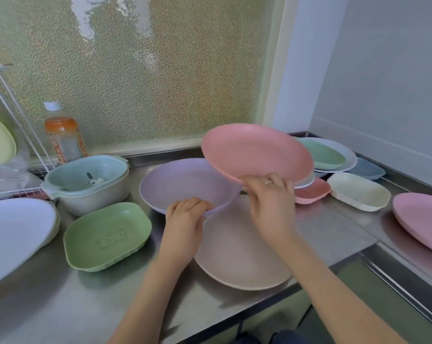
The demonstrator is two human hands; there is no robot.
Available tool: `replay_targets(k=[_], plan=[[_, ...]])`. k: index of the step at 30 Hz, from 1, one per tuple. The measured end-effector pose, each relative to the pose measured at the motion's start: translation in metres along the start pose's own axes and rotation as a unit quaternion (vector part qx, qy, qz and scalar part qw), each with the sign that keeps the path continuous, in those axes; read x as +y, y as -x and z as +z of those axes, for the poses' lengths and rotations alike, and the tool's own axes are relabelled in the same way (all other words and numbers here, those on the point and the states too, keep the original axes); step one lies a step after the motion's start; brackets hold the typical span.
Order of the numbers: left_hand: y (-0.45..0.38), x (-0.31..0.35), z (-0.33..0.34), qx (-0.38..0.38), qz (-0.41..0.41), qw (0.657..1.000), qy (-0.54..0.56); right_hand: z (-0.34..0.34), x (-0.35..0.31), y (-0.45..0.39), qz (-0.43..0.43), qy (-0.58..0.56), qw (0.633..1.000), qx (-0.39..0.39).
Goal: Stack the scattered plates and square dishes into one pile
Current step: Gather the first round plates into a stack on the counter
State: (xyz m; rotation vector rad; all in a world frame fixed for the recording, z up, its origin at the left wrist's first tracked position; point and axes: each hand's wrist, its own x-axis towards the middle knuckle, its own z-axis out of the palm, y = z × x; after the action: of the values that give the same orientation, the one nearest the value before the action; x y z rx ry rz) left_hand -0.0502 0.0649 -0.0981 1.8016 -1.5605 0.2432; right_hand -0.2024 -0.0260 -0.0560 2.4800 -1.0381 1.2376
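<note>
The left hand grips the near rim of a lilac plate, held tilted above the counter. The right hand pinches the near edge of a pink plate, raised higher, overlapping the lilac one's right rim. Beneath both hands a beige plate lies flat. Left of the left hand sits an empty green dish; beyond it, nested bowls hold small blurred items. Right of the right hand lie a pink dish, a cream dish, and a white plate carrying a green dish-like piece.
</note>
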Motion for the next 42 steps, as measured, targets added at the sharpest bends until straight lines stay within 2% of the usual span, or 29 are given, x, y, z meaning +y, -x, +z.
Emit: replay_targets(k=[4, 11, 20, 23, 27, 34, 42], plan=[[0.000, 0.000, -0.001, 0.002, -0.004, 1.000, 0.002, 0.013, -0.023, -0.018, -0.027, -0.102, 0.992, -0.072], [0.001, -0.004, -0.002, 0.083, 0.046, 0.995, 0.019, 0.034, -0.026, -0.015, -0.099, -0.136, 0.972, -0.165], [0.007, -0.002, -0.004, 0.154, 0.066, 0.981, -0.093, 0.031, -0.020, -0.015, -0.072, -0.227, 0.938, -0.251], [0.007, -0.006, -0.003, 0.163, 0.072, 0.978, -0.110, 0.029, -0.017, -0.012, -0.101, -0.195, 0.933, -0.285], [0.008, -0.009, 0.000, 0.184, 0.092, 0.973, -0.103, 0.033, -0.017, -0.007, -0.127, -0.134, 0.955, -0.232], [0.009, -0.013, 0.000, 0.257, 0.082, 0.959, -0.086, 0.018, -0.025, -0.013, -0.139, -0.153, 0.965, -0.161], [0.009, -0.012, 0.003, 0.268, 0.113, 0.953, -0.087, 0.007, -0.020, -0.013, -0.160, -0.118, 0.968, -0.152]])
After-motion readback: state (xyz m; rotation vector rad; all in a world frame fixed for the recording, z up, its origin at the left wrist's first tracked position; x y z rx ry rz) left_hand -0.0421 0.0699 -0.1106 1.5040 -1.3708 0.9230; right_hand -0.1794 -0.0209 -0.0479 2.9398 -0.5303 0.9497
